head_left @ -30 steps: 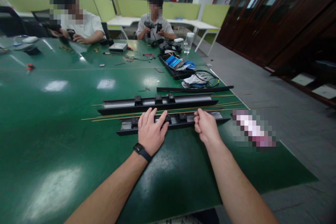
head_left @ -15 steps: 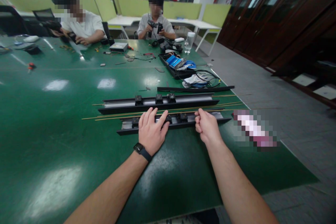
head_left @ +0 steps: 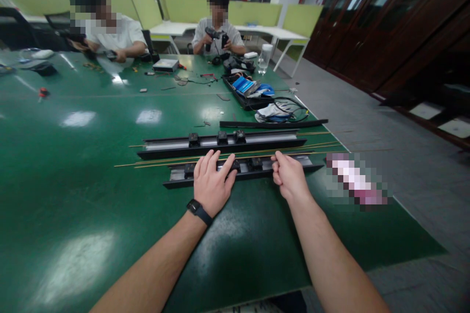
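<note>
My left hand (head_left: 212, 181), fingers spread, lies palm down across the nearer black rail (head_left: 179, 182), a channel with a silvery inside and small black blocks in it. Over the same rail, further right, my right hand (head_left: 291, 176) is closed in a pinch. A thin brass-coloured rod (head_left: 165, 161) runs up to its fingertips; the exact grip is partly hidden. Several such rods lie lengthwise between this rail and the farther black rail (head_left: 165, 152), which carries three black blocks (head_left: 222, 138). Some rod ends reach past the rails on both sides.
Behind the rails lie a black strip (head_left: 273, 124), gloves (head_left: 275, 111) and a black tray (head_left: 253, 103) holding blue items. A clear bottle (head_left: 263, 61) stands near the right table edge. Across the table sit two people; one holds a black tool (head_left: 213, 34). A pixelated object (head_left: 356, 178) lies right.
Both my hands keep nearly the same place; the right fingertips have shifted very slightly. One rod's left end sits slightly further right. The person at far left has moved their hands a little.
</note>
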Available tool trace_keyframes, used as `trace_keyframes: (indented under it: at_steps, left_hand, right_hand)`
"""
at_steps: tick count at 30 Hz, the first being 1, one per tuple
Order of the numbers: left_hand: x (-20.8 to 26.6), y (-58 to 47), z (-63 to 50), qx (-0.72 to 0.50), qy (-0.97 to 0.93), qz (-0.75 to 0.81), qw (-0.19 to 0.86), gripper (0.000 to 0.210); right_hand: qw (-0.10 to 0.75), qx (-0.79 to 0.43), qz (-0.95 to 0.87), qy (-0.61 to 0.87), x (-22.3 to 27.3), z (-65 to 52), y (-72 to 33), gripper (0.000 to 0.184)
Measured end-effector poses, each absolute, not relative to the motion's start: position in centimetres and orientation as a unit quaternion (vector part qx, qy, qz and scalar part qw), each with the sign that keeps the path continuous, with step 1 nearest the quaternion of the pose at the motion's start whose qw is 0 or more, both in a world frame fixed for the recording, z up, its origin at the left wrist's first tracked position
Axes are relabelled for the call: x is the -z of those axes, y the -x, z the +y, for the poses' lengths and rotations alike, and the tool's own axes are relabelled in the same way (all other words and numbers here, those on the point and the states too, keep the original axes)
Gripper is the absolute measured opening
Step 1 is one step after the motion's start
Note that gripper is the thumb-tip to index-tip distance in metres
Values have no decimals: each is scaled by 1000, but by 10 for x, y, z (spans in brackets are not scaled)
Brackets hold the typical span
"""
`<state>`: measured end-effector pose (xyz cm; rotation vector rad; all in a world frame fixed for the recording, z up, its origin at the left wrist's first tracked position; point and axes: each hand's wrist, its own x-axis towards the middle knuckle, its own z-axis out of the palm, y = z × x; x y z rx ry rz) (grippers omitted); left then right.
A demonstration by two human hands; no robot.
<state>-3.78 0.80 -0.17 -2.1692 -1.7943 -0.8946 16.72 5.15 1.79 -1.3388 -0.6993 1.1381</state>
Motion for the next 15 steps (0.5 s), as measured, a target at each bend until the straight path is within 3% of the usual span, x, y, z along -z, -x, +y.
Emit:
trace_keyframes:
  at_steps: [15]
  left_hand:
    - [1,38,7,294,733,-606,97,43]
  right_hand:
    - [568,-494,-305,583,-19,52,-166,28]
